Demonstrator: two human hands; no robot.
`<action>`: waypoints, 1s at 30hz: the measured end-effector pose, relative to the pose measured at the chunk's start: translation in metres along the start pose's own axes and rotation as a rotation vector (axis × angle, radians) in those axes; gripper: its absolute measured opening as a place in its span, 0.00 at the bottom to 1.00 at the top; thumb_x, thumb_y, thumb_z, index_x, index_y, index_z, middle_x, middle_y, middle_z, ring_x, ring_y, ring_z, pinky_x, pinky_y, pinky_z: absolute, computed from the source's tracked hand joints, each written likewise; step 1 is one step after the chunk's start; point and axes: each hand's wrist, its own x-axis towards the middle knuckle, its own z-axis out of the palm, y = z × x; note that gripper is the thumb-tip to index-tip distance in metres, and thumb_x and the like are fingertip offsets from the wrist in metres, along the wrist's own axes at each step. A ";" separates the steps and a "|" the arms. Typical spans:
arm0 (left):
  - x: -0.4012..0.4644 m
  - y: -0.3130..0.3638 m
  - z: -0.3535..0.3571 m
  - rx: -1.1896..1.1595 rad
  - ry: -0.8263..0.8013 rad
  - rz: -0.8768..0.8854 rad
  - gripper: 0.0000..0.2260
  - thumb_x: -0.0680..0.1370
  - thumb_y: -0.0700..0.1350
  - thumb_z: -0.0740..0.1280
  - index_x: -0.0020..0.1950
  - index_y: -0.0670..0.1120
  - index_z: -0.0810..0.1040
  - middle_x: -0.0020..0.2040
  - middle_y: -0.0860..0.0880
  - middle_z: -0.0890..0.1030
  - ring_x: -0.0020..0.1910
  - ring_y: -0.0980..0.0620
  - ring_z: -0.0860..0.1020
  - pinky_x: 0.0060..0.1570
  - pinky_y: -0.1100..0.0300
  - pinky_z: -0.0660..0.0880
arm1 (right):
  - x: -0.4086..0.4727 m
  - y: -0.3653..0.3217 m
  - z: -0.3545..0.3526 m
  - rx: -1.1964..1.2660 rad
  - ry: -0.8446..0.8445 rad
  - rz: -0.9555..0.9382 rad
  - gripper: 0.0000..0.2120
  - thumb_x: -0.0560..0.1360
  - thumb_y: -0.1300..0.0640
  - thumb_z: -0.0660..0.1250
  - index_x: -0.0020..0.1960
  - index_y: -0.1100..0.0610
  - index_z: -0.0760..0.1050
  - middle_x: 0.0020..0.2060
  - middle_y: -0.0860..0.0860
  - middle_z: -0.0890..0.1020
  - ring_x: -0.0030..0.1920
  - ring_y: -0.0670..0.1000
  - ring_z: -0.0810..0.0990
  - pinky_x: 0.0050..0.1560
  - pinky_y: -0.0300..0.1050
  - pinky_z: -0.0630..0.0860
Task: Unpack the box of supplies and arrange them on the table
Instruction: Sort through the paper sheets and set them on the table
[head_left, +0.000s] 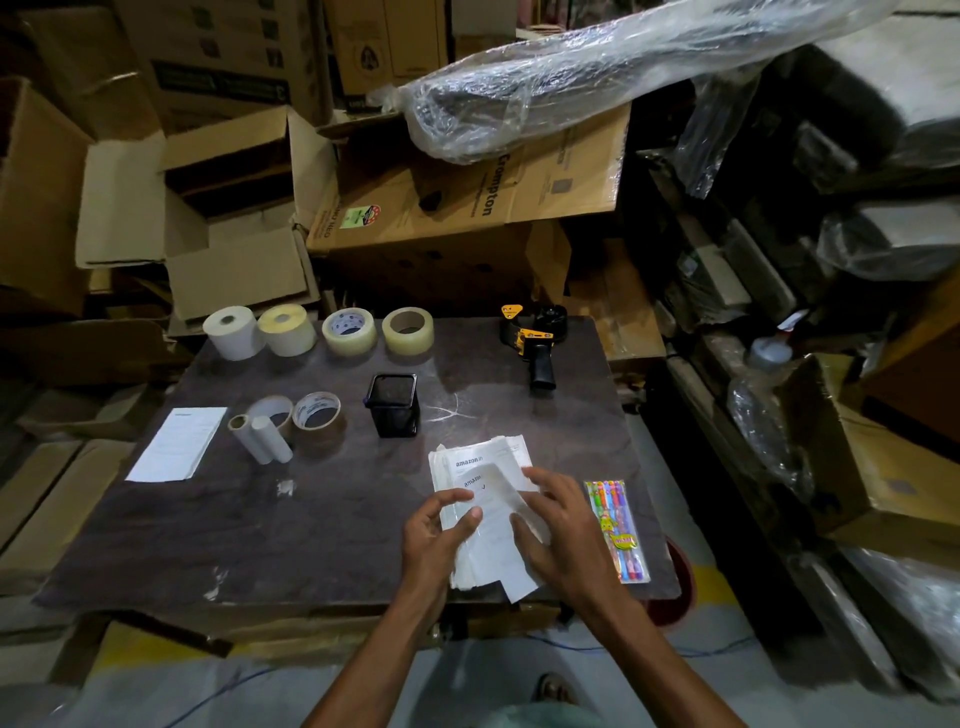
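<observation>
Papers (485, 512) in both hands (pinched)

A single wide-angle head-worn view looks forward and steeply down from close above the bench's (322, 525) near edge, the hands low in the frame and stacked cardboard boxes (467, 192) filling its far, upper part.

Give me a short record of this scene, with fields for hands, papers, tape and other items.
left hand: grips the paper stack
right hand: grips the same stack
back row: four rolls, among them a clear tape roll
tape dispenser: far right
black cup: table middle
pen pack: right of the stack
single sheet: left
</observation>
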 end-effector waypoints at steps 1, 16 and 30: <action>0.000 0.000 0.001 -0.006 0.003 -0.003 0.08 0.74 0.39 0.74 0.51 0.45 0.81 0.55 0.46 0.82 0.49 0.44 0.83 0.38 0.54 0.82 | 0.002 -0.002 -0.002 0.038 0.002 0.037 0.13 0.75 0.50 0.70 0.58 0.53 0.79 0.60 0.48 0.78 0.57 0.39 0.73 0.55 0.36 0.77; 0.007 -0.007 -0.003 -0.069 -0.015 -0.039 0.07 0.76 0.36 0.70 0.50 0.44 0.76 0.55 0.47 0.84 0.51 0.44 0.83 0.43 0.50 0.81 | 0.012 0.018 -0.027 0.842 0.091 0.680 0.11 0.75 0.61 0.71 0.57 0.53 0.80 0.52 0.51 0.85 0.50 0.50 0.85 0.53 0.56 0.82; 0.010 -0.003 0.001 -0.032 0.011 -0.022 0.06 0.79 0.36 0.65 0.53 0.44 0.79 0.53 0.48 0.84 0.48 0.46 0.82 0.42 0.52 0.81 | 0.011 0.012 -0.014 0.687 0.028 0.652 0.10 0.75 0.59 0.71 0.53 0.47 0.78 0.48 0.43 0.85 0.47 0.42 0.84 0.40 0.35 0.80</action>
